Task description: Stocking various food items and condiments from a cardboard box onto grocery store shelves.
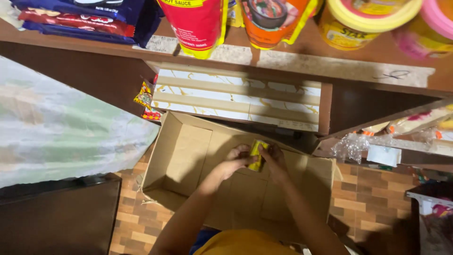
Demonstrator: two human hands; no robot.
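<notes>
Both my hands reach down into an open brown cardboard box [179,160] on the floor. My left hand [235,162] and my right hand [272,158] together grip a small yellow packet [257,154], held between them above the box's inside. The box holds nothing else that I can see. My forearms cross the box's near edge, and a yellow shirt shows at the bottom.
A wooden shelf [306,56] above carries red and orange sauce pouches [198,23], yellow and pink tubs [363,19] and dark flat packs [80,16]. A patterned cloth [61,127] lies at left. Plastic wrap [351,146] sits on a lower shelf at right. Brick-patterned floor surrounds the box.
</notes>
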